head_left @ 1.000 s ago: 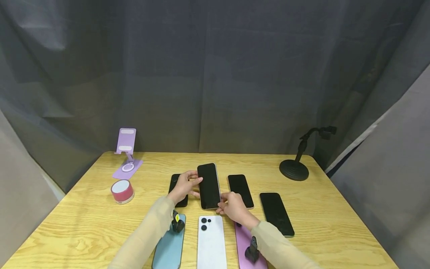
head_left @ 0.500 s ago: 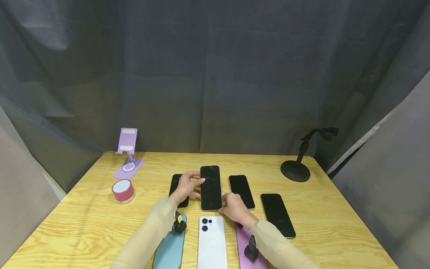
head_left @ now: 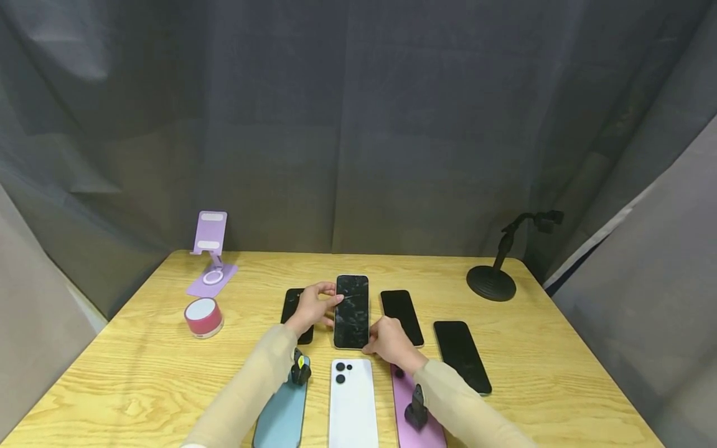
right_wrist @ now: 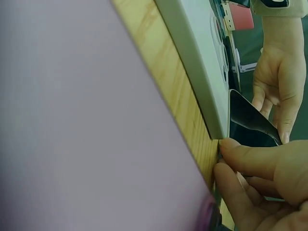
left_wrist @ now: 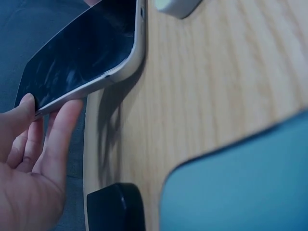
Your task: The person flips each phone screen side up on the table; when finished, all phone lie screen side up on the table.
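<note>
A black-screened smartphone with a silver rim [head_left: 351,311] is between my two hands, screen towards me. My left hand [head_left: 315,308] pinches its left edge, thumb on the screen side and fingers behind. In the left wrist view this smartphone [left_wrist: 86,53] slants, its held end raised off the wood with a shadow below. My right hand [head_left: 391,342] is at the lower right corner, thumb and index finger pinched together there in the right wrist view. Below it lie a blue phone [head_left: 282,414], a white phone [head_left: 353,404] and a purple phone [head_left: 411,410], backs up.
Dark-screened phones lie face up at the left [head_left: 291,305], right [head_left: 402,317] and far right [head_left: 462,356]. A purple phone stand [head_left: 210,239] and a pink round speaker [head_left: 204,318] stand left on the wooden table [head_left: 134,373]. A black gooseneck stand [head_left: 490,283] is back right.
The held smartphone has turned from a slight slant to straight and shifted a little right. Pale reflections now show on its screen. Both hands stay at its edges.
</note>
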Tool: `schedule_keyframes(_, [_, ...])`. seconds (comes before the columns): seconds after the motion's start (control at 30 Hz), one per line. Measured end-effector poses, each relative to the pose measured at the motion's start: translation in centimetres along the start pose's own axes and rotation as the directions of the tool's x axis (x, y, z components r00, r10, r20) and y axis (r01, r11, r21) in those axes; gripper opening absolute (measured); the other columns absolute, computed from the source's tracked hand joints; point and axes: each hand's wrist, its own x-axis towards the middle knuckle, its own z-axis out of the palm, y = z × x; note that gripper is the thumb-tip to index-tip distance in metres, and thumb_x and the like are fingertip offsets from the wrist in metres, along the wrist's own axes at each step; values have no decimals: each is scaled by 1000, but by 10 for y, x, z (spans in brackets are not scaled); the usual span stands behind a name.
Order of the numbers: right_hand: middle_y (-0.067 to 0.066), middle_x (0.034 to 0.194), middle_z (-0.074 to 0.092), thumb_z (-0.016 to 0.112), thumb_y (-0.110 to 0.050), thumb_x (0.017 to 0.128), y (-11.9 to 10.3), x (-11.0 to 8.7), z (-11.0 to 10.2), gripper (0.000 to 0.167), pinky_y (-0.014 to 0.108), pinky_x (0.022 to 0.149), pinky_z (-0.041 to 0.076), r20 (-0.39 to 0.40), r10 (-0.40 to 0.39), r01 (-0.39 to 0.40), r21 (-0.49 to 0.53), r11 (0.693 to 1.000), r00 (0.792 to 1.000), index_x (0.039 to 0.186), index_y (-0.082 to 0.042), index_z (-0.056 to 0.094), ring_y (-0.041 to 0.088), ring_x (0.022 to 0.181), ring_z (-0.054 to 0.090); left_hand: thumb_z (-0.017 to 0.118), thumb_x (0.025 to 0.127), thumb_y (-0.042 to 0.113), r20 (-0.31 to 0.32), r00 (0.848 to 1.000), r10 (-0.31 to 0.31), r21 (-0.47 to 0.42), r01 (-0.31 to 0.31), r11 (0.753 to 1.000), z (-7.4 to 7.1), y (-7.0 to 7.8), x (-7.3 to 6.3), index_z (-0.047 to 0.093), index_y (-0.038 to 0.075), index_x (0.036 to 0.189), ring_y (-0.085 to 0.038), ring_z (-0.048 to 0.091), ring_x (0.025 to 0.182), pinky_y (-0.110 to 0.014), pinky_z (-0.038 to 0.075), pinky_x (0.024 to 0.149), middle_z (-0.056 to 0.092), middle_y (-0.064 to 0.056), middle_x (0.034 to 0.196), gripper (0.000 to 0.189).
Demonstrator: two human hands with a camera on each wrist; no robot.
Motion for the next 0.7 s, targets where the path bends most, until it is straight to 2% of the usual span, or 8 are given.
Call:
schedule_keyframes(0.2, [-6, 43, 44, 81, -2, 72, 0, 0, 0, 36, 15, 38, 32, -7, 18, -18, 3, 1000, 1000, 51, -6, 52, 3, 40, 45, 64, 93, 15, 4, 1000, 0, 7, 0, 1000, 0, -2, 0, 54, 0, 130, -17, 63, 74, -35, 58, 53, 54, -18, 121, 41])
schedule_keyframes(0.47, [-11, 44, 35, 82, -3, 71, 0, 0, 2, 40, 17, 41, 25, -20, 8, -8, -25, 1000, 1000, 49, -10, 49, 4, 44, 32, 58, 95, 8, 60, 998, 17, 27, -19, 999, 0, -2, 0, 48, -1, 136, -15, 62, 63, -36, 58, 55, 52, -20, 123, 43])
schedule_keyframes(0.7, [-10, 46, 32, 81, -5, 73, 1, 2, 1, 42, 18, 45, 25, 3, 2, -2, -40, 999, 1000, 51, -10, 46, 7, 49, 32, 57, 96, 8, 98, 995, -12, 88, 4, 996, 1, -2, -4, 40, 3, 145, -13, 62, 65, -32, 58, 56, 49, -22, 129, 52])
